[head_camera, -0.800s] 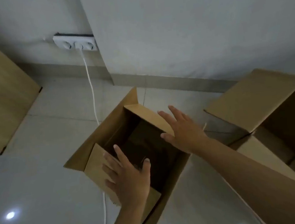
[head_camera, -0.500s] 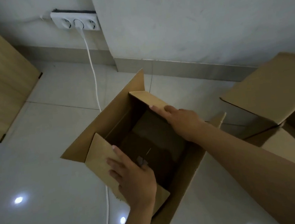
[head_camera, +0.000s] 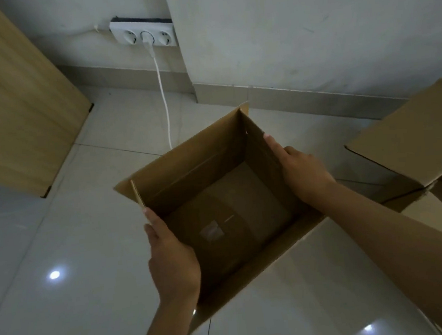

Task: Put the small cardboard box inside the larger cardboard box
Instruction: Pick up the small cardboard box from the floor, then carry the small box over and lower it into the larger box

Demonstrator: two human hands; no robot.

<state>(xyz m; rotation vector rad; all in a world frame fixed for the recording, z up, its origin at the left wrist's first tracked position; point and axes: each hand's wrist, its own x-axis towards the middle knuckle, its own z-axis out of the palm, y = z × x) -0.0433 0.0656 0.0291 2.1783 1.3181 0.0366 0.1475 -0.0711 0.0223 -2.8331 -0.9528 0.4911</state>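
Observation:
The small cardboard box [head_camera: 192,159] stands open on the tiled floor in the middle of the view. Nothing lies inside; only a pale label shows on its bottom. My left hand [head_camera: 172,259] grips the box's near-left flap, which stands upright along that side. On the opposite side my right hand [head_camera: 303,170] holds the right flap, fingers laid flat along it. The larger cardboard box [head_camera: 412,140] sits at the right edge, one flap raised toward me and most of its inside out of view.
A white triple socket [head_camera: 144,36] is fixed low on the wall, and its white cable [head_camera: 165,102] runs down behind the small box. A wooden panel [head_camera: 15,91] leans at the left. Glossy white tiles [head_camera: 61,248] surround the boxes.
Both side flaps, folded inward before, now stand upright along the sides. My hands moved apart with them, from over the opening to its left and right edges. The box's inside is now fully visible.

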